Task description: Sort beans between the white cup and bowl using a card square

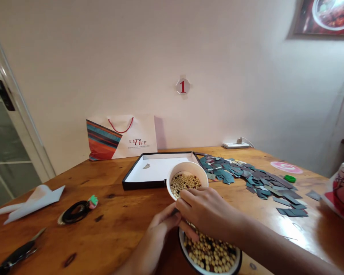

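Here, left hand (pixel 160 225) meets right hand (pixel 205 204).
Fingers curled, grip unclear to me; pale round beans (pixel 210 254) sit in a round white tub (pixel 187 167) and dark-rimmed bowl (pixel 239 259) on the brown wooden desk (pixel 117 236).

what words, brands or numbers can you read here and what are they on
"CITY LIFE": on the paper bag against the wall.
"1": in red, on the round sign on the wall.
Small line under "CITY LIFE": too small to read.
Mark on the pink disc: can't tell if it is a character.
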A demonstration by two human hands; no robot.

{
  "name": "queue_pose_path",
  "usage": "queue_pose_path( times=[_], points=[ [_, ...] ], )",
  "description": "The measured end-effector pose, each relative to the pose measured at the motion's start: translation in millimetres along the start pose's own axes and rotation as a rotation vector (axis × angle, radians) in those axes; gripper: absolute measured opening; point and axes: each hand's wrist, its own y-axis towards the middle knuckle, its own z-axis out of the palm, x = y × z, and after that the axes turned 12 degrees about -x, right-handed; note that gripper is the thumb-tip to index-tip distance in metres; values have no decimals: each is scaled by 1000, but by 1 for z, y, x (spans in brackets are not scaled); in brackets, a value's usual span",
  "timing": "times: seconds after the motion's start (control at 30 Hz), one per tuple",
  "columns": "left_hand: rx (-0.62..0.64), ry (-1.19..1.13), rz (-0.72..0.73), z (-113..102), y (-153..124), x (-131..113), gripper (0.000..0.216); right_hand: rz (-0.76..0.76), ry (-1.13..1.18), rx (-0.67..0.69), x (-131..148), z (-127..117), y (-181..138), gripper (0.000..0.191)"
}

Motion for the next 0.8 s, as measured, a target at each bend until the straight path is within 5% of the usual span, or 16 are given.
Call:
queue_pose_path(
  times=[0.8],
  points=[
    [51, -20, 47, 1, 3, 2, 21, -46, -25, -43, -1, -4, 0, 11]
  ],
)
